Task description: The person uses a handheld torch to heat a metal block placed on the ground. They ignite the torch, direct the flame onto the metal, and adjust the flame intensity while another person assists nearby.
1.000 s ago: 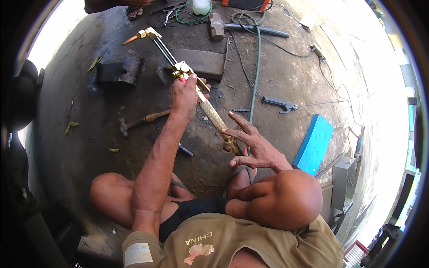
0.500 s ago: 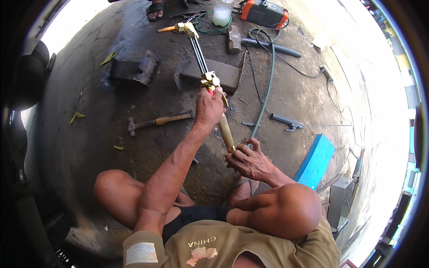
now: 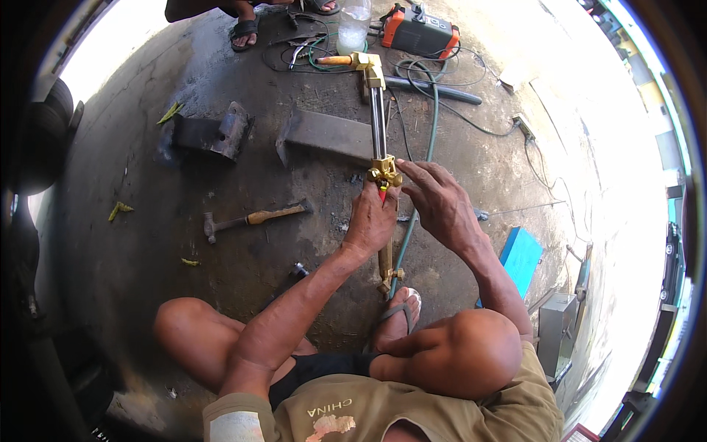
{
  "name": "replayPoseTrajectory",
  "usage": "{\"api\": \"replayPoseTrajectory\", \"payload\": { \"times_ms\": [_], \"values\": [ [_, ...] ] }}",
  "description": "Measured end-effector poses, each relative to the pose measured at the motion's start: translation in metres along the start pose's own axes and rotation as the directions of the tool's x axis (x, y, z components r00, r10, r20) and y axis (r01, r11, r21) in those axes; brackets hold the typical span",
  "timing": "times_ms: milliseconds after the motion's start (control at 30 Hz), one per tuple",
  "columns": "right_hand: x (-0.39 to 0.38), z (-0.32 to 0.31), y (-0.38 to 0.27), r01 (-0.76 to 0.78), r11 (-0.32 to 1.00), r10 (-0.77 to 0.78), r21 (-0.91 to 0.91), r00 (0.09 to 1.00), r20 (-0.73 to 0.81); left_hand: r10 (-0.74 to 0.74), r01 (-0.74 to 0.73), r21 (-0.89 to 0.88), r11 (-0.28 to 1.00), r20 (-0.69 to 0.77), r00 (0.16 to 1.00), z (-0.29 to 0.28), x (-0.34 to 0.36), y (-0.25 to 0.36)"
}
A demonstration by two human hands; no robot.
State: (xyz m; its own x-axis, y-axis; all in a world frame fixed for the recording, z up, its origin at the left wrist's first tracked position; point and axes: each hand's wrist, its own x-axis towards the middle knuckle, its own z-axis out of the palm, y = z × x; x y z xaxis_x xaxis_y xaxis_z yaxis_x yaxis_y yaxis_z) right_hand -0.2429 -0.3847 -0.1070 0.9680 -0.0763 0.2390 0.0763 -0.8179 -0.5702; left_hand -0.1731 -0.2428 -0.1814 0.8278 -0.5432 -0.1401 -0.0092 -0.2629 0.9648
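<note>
A cutting torch (image 3: 378, 121) with a brass head, straight metal tubes and a brass valve body stands out in front of me, its nozzle pointing left. My left hand (image 3: 373, 219) is wrapped round its handle just below the valve body. The torch's lower end, with brass fittings, shows beneath that hand, above my right foot. My right hand (image 3: 445, 211) is beside the valve body, fingers stretched toward it and apart. Its index fingertip is at the brass fittings; whether it touches them I cannot tell.
On the floor lie a hammer (image 3: 254, 218), a steel channel piece (image 3: 328, 135), a shorter steel piece (image 3: 208, 135) and a blue box (image 3: 521, 258). A green hose (image 3: 433, 129) runs past my right hand. Farther off are an orange-black machine (image 3: 420, 33), a clear container (image 3: 353, 33) and a person's sandalled foot (image 3: 244, 33).
My right hand has left the torch's lower end and moved up beside the valve body. My left hand and the torch have shifted right and slightly down, and the torch stands more upright.
</note>
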Motion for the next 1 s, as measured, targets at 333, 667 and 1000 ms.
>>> {"api": "replayPoseTrajectory", "payload": {
  "times_ms": [333,667,1000],
  "values": [
    [-0.02,0.001,0.001,-0.083,0.992,0.085,-0.097,0.996,0.012,0.106,-0.106,0.007,0.994,-0.009,0.994,0.026,-0.009,0.008],
    [-0.023,-0.001,0.023,-0.252,0.959,0.254,-0.132,0.967,-0.004,0.058,-0.058,0.094,0.994,0.009,0.998,0.053,-0.007,0.011],
    [-0.066,0.038,0.058,-0.711,0.626,0.667,0.32,0.701,0.252,-0.053,0.058,0.171,0.983,-0.034,0.998,0.052,0.015,0.003]
  ]
}}
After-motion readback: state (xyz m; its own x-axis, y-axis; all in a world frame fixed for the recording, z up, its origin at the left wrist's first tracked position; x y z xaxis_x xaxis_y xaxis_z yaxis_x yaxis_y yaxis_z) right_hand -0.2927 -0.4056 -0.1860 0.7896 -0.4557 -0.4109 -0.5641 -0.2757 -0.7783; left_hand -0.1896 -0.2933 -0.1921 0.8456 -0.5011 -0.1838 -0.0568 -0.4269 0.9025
